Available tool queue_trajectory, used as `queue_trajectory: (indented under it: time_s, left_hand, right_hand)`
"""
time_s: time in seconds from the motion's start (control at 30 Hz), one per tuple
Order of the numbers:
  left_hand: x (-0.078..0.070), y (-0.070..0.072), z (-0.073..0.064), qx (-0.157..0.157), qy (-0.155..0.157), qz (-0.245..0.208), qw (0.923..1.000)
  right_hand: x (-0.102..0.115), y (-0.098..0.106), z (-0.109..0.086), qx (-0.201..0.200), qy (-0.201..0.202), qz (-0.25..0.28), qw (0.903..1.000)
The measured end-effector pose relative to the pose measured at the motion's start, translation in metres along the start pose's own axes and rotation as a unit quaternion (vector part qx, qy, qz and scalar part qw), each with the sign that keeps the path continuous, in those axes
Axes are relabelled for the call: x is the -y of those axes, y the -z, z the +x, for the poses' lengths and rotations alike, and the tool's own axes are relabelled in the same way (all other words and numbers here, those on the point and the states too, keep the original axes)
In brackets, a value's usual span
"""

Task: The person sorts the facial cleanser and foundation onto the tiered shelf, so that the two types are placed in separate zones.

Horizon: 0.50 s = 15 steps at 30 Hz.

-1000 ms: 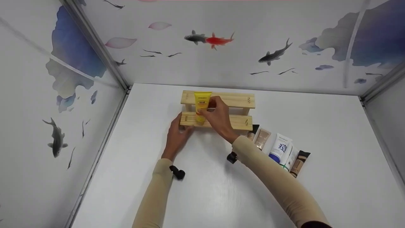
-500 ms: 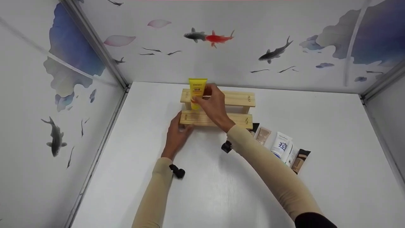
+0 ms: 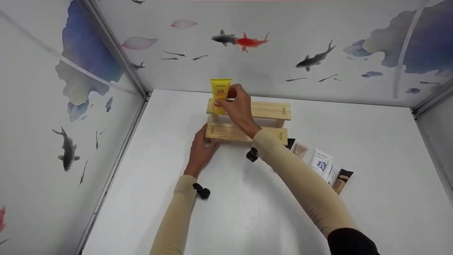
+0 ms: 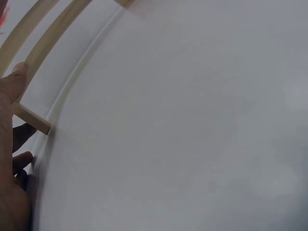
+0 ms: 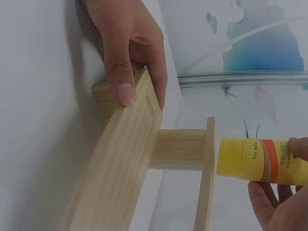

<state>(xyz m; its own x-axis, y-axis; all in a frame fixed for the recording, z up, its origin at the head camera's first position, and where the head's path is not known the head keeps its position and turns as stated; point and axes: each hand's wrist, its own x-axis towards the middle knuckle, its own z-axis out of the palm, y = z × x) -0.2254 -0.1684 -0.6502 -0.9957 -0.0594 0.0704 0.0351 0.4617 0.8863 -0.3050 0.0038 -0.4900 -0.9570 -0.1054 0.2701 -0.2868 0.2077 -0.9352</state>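
A two-tier wooden rack stands near the back of the white table, its lower step (image 3: 230, 132) in front of its upper step (image 3: 270, 110). My left hand (image 3: 201, 152) grips the left end of the lower step; the right wrist view shows its thumb lying on the plank (image 5: 118, 139). In my right hand (image 3: 240, 106) is a yellow squeeze tube (image 3: 221, 86), pinched between thumb and fingers. The tube is upright, cap down, over the left end of the upper step. Seen from the right wrist, its yellow cap (image 5: 230, 158) is close to the upper plank (image 5: 208, 159).
Several tubes lie to the right of the rack: a beige one (image 3: 300, 150), a white one with blue lettering (image 3: 321, 161), another white one (image 3: 332, 173) and a brown one with a black end (image 3: 342, 180). A wall with painted fish (image 3: 251, 42) rises behind the table (image 3: 226, 212).
My right hand has lifted the yellow tube and carried it back from the lower step to over the upper step. My left hand keeps its grip on the rack.
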Motion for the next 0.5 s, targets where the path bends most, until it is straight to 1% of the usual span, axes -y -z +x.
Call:
queue_trajectory:
  time_s: [0.1,0.23,0.33,0.5]
  left_hand:
    - [0.001,-0.002,0.001,0.003,0.008,-0.001,1.0]
    - [0.001,-0.002,0.001,0.003,0.018,-0.004,0.9998]
    - [0.001,-0.001,0.002,0.004,0.019,-0.002,0.9998]
    - [0.0,0.0,0.001,0.003,0.023,0.003,0.9997]
  right_hand:
    - [0.001,-0.001,0.004,-0.002,-0.007,0.002,1.0]
    - [0.001,-0.003,0.008,-0.002,-0.002,0.011,0.9999]
    - [0.0,-0.005,0.011,-0.002,0.003,0.013,0.9999]
    - [-0.002,-0.007,0.013,-0.005,-0.002,0.005,1.0]
